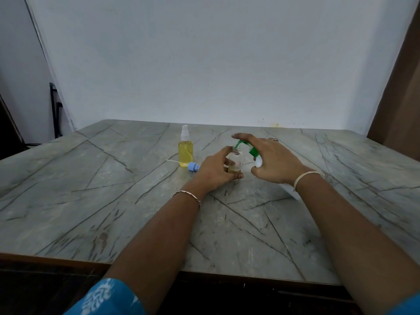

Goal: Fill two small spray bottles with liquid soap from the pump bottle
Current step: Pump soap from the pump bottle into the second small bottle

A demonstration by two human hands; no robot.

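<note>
A small clear spray bottle (pixel 235 161) stands uncapped on the marble table (pixel 113 201), with a little yellow soap at its bottom. My left hand (pixel 213 172) grips it from the left. My right hand (pixel 270 159) holds the white pump bottle (pixel 258 162), tilted, with my forefinger stretched over its green pump head (pixel 244 145). The green spout points into the small bottle's mouth. A second spray bottle (pixel 186 148), full of yellow soap and capped with a white sprayer, stands to the left. A loose blue sprayer cap (pixel 193 166) with its white tube lies at that bottle's foot.
A white wall rises right behind the table's far edge. A brown panel (pixel 400 98) stands at the right, a dark frame (pixel 55 110) at the left. The table's near edge runs below my forearms.
</note>
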